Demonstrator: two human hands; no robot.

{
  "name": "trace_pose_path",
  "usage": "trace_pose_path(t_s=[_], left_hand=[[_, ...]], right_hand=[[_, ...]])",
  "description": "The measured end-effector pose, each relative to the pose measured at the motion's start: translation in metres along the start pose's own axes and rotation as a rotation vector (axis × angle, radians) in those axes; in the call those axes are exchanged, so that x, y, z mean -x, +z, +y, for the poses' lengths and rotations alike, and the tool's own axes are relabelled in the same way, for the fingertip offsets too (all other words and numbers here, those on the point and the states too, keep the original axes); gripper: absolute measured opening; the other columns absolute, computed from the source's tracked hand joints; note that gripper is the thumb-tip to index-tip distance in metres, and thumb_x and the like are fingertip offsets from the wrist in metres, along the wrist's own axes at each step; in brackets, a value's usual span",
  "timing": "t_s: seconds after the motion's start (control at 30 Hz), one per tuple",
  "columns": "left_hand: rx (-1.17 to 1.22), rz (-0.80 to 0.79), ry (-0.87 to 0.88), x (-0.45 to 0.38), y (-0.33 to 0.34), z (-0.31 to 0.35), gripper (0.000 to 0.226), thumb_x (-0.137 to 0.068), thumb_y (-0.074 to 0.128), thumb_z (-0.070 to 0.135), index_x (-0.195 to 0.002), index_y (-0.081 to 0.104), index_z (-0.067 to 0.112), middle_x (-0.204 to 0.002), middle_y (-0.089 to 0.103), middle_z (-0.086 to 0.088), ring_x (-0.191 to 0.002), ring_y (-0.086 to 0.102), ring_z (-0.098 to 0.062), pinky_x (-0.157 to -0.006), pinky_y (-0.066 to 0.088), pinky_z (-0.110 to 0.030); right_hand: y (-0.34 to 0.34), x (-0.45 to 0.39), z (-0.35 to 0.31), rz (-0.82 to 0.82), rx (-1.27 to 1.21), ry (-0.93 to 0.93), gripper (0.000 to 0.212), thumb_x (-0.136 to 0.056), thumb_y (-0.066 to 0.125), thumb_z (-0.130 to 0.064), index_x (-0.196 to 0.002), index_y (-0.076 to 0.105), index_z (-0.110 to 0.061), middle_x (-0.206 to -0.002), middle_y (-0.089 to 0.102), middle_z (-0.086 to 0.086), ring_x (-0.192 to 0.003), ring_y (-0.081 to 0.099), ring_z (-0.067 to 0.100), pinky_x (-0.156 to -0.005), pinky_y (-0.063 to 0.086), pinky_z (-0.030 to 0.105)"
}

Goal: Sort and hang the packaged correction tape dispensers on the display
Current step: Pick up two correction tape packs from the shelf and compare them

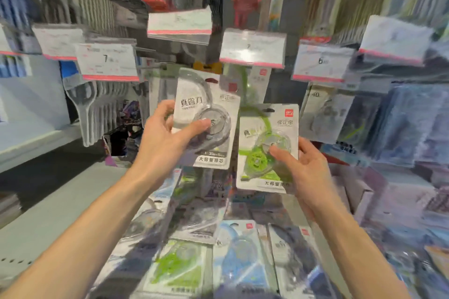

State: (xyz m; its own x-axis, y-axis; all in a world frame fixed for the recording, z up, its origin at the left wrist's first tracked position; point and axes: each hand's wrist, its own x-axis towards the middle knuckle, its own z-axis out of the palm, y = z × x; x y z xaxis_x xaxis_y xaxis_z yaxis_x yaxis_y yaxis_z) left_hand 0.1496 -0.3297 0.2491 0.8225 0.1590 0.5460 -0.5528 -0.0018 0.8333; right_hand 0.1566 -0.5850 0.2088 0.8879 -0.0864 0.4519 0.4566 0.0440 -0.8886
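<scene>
My left hand (165, 136) grips a packaged grey correction tape dispenser (213, 102), thumb on its front, held up near the middle of the display just below the price tags. My right hand (303, 167) holds a packaged green correction tape dispenser (264, 133) a little lower and to the right, thumb on the blister. Both packs face me and are upright, slightly tilted. Below my arms lie several more packaged dispensers (233, 247) in green, blue and grey, spread flat in a pile.
White price tags with pink strips (252, 48) hang in a row across the display. Other packaged goods hang on hooks left (97, 109) and right (325, 114). A grey shelf (36, 143) runs off to the left. Boxes stand at the right (359, 192).
</scene>
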Motion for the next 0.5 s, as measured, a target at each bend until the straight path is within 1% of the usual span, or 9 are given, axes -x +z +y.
trace_pose_path(t_s=[0.07,0.17,0.3,0.37,0.43,0.5], left_hand=[[0.013,0.002,0.046,0.000,0.007,0.009,0.046,-0.073,0.089,0.027,-0.109,0.062,0.028,-0.103,0.080,0.007,-0.097,0.076,-0.013,-0.073,0.057,-0.019],[0.035,0.011,0.122,0.001,0.011,0.021,0.050,-0.065,0.086,0.038,-0.108,0.062,0.030,-0.104,0.080,0.006,-0.095,0.076,-0.012,-0.074,0.057,-0.020],[0.047,0.021,0.206,0.000,0.009,0.028,0.045,-0.069,0.084,0.035,-0.108,0.061,0.029,-0.103,0.080,0.008,-0.094,0.076,-0.011,-0.075,0.058,-0.021],[0.023,0.018,0.245,-0.003,0.007,0.031,0.043,-0.072,0.083,0.035,-0.109,0.060,0.030,-0.104,0.079,0.011,-0.095,0.076,-0.010,-0.075,0.058,-0.021],[0.014,0.021,0.273,-0.006,0.005,0.032,0.044,-0.073,0.083,0.034,-0.110,0.060,0.030,-0.106,0.079,0.011,-0.096,0.075,-0.009,-0.075,0.058,-0.020],[0.017,0.023,0.287,-0.008,0.004,0.032,0.046,-0.074,0.083,0.033,-0.113,0.059,0.027,-0.107,0.079,0.010,-0.095,0.075,-0.009,-0.075,0.058,-0.020]], right_hand=[[-0.008,-0.003,-0.003,0.007,0.009,-0.029,0.052,-0.069,0.085,-0.042,-0.115,0.070,-0.024,-0.108,0.082,-0.001,-0.099,0.079,0.019,-0.077,0.063,0.029],[-0.008,-0.008,-0.007,-0.005,0.015,-0.060,0.043,-0.076,0.084,-0.035,-0.115,0.070,-0.022,-0.106,0.082,-0.004,-0.099,0.078,0.015,-0.076,0.061,0.022],[0.005,-0.018,-0.010,-0.056,0.041,-0.114,0.031,-0.086,0.082,-0.030,-0.115,0.070,-0.029,-0.109,0.081,-0.006,-0.100,0.078,0.014,-0.079,0.062,0.024],[0.016,-0.025,-0.015,-0.067,0.061,-0.161,0.030,-0.088,0.081,-0.030,-0.116,0.068,-0.032,-0.109,0.080,-0.010,-0.099,0.077,0.009,-0.078,0.060,0.019],[0.027,-0.034,-0.023,-0.081,0.071,-0.199,0.029,-0.089,0.079,-0.033,-0.115,0.066,-0.036,-0.110,0.079,-0.012,-0.100,0.076,0.008,-0.081,0.061,0.022],[0.036,-0.043,-0.029,-0.086,0.080,-0.239,0.028,-0.091,0.077,-0.035,-0.115,0.064,-0.039,-0.113,0.079,-0.012,-0.104,0.076,0.008,-0.089,0.061,0.027]])
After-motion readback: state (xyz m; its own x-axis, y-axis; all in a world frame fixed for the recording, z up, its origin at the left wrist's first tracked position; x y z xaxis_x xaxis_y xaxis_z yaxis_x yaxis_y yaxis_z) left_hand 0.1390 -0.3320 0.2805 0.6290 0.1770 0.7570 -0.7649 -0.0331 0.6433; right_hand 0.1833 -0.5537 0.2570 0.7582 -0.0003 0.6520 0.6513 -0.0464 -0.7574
